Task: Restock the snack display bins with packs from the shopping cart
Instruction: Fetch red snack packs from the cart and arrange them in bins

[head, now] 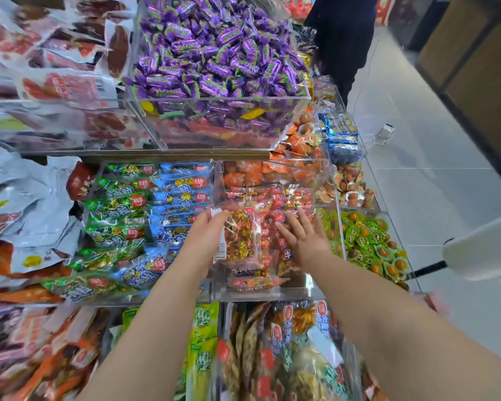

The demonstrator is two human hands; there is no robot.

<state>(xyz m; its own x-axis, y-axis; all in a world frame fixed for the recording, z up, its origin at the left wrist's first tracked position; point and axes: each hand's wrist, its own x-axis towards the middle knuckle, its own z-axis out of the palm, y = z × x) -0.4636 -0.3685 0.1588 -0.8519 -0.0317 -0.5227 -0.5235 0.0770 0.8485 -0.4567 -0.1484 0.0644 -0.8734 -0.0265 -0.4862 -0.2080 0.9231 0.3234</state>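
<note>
A clear acrylic bin (269,295) in the middle of the display holds red snack packs. My left hand (204,235) grips the left edge of one red-and-gold snack pack (240,238) lying on top of that pile. My right hand (301,234) rests flat, fingers spread, on the red packs (275,198) just to the right of it. The shopping cart is hidden from view.
Green and blue packs (145,209) fill the bin to the left. A bin of purple candies (220,50) stands above. Orange and green cup snacks (368,241) lie to the right. A person in dark clothes (342,39) stands in the tiled aisle. A white object (483,247) juts in from the right.
</note>
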